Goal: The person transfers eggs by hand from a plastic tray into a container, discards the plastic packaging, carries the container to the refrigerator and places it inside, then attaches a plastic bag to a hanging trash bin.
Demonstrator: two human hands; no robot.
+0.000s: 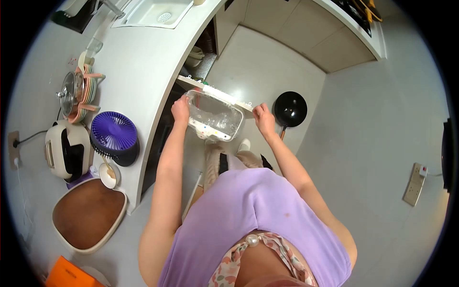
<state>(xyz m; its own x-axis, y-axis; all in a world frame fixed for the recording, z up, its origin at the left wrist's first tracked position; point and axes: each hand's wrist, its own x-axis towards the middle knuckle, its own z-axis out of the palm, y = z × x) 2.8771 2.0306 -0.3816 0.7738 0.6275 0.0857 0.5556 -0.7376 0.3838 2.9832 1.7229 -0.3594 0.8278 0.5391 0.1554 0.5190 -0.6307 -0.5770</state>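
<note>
A clear plastic bin (206, 130) with coloured dots on its front sits against the inner side of an open cabinet door (243, 106). Clear plastic film seems to line it. My left hand (180, 111) is closed at the bin's left rim, its fingertips partly hidden. At the door's outer end, my right hand (264, 119) has its fingers closed on the edge. A white strip (219, 94) runs along the top between bin and door.
A black wok (290, 109) rests on the floor to the right. The counter at left holds a purple fan (114, 134), a rice cooker (69, 150), a small bowl (109, 175) and a lidded pot (71, 95). Behind the door, dishes (195, 56) stand in the cabinet.
</note>
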